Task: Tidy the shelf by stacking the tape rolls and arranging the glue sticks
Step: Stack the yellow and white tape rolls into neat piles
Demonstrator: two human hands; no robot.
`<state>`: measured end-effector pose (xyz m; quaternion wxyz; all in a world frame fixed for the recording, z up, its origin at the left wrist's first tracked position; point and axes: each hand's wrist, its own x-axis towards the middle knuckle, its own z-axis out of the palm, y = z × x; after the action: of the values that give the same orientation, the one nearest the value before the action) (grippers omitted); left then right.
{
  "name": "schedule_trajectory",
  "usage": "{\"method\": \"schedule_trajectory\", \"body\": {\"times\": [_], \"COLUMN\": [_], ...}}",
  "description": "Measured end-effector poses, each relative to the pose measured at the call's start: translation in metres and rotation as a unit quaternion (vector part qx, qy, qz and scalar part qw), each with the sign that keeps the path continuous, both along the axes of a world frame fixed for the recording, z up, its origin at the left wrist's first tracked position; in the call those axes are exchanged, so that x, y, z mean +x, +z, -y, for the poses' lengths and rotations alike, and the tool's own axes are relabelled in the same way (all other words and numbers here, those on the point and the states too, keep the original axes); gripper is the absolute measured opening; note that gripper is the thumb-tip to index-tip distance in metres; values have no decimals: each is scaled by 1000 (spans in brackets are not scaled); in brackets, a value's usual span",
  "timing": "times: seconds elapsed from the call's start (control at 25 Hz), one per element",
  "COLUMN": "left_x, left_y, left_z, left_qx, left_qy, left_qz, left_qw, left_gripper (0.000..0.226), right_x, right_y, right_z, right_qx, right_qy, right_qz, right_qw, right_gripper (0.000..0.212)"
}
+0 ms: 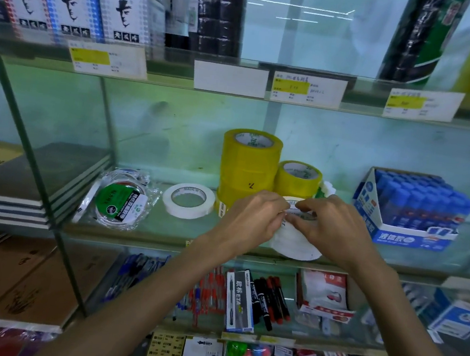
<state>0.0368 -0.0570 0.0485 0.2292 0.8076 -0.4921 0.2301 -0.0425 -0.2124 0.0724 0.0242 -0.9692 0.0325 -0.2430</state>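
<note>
White tape stack (293, 246) at front lip of glass shelf (164, 228), just before yellow rolls (248, 164); top roll pinched between left hand (250, 217) and right hand (335, 229), both curled round it. Likely hazard: set off-centre, toppling over the lip. Loose white roll (189, 200) apart leftward; glue sticks (417, 200) well right.

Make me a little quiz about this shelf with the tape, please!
1. True or false: the glue sticks stand in a box.
2. Which colour is the tallest tape stack? A red, B yellow, C black.
3. Fill in: the pile of tape that the left hand and the right hand hold is coloured ____.
Key: 1 true; 2 B; 3 white.
</note>
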Motion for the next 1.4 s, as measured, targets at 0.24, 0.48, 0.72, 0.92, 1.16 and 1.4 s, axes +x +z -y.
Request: {"method": "schedule_trajectory", "body": {"times": [0.24,0.48,0.72,0.92,1.16,1.4], "left_x": [-4,-4,-2,-4,-2,13], "left_y": [3,7,25,32,33,20], "left_z": [9,7,-12,-40,-83,-120], "left_qx": [44,67,44,16,7,32], "left_qy": [-48,-50,-44,-16,27,89], "left_qz": [-11,-47,-12,1,-16,-11], "left_qw": [998,995,998,1000,999,995], "left_gripper": [15,24,23,17,14,19], "right_x": [-18,-15,-12,-9,7,42], "right_y": [-2,1,12,20,17,1], "right_z": [6,6,-3,-26,-62,-100], "right_qx": [-11,-13,-10,-12,-11,-15], "right_qy": [-1,26,64,117,172,188], "right_qz": [-26,-37,8,22,27,15], "right_qw": [1000,999,998,993,985,982], "right_gripper": [41,39,33,31,31,34]}}
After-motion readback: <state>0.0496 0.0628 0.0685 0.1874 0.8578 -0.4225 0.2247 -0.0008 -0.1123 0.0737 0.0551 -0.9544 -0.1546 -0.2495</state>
